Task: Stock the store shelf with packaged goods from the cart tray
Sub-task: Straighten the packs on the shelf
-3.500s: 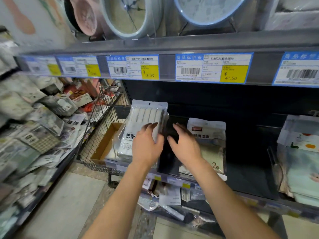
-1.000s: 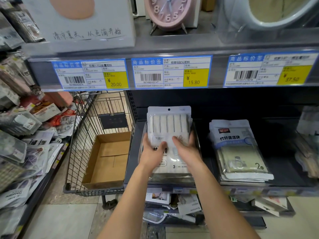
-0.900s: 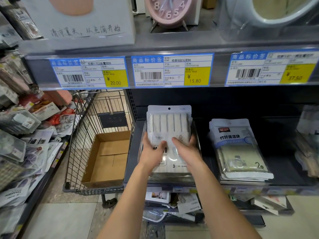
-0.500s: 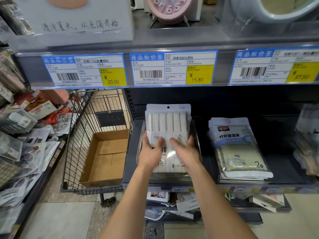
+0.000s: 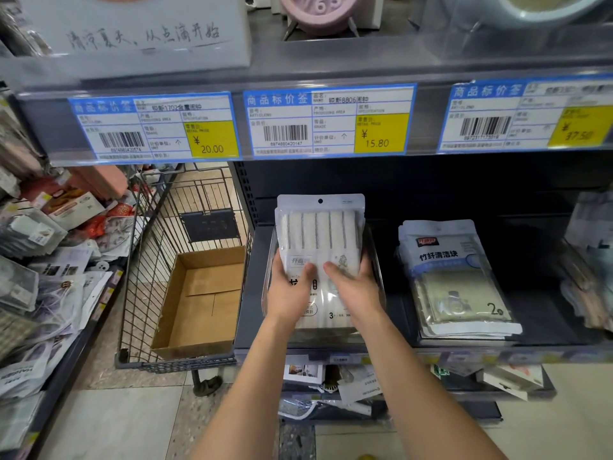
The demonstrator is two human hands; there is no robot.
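Observation:
A stack of white packs [image 5: 320, 227] with ribbed cloths inside lies in a clear tray [image 5: 378, 270] on the dark store shelf [image 5: 547, 327]. My left hand [image 5: 287, 290] grips the top pack's left side, thumb across its front. The right side is held the same way by my right hand [image 5: 356, 290]. Both thumbs nearly meet at the pack's middle. The wire cart [image 5: 156, 260] stands left of the shelf and holds an open cardboard box [image 5: 205, 293] with nothing visible in it.
Packs of bamboo-fibre cleaning cloths [image 5: 457, 287] are stacked right of the tray. More bagged goods [image 5: 590, 260] sit at the far right. A rack of hanging packets [image 5: 39, 260] fills the left. Price labels [image 5: 328, 121] line the shelf above. Loose items [image 5: 348, 390] lie on the lower shelf.
Since 3.5 s ago the white pack has come to lie flat in the clear tray. Over the last second both hands stay on it, their thumbs sliding slightly inward.

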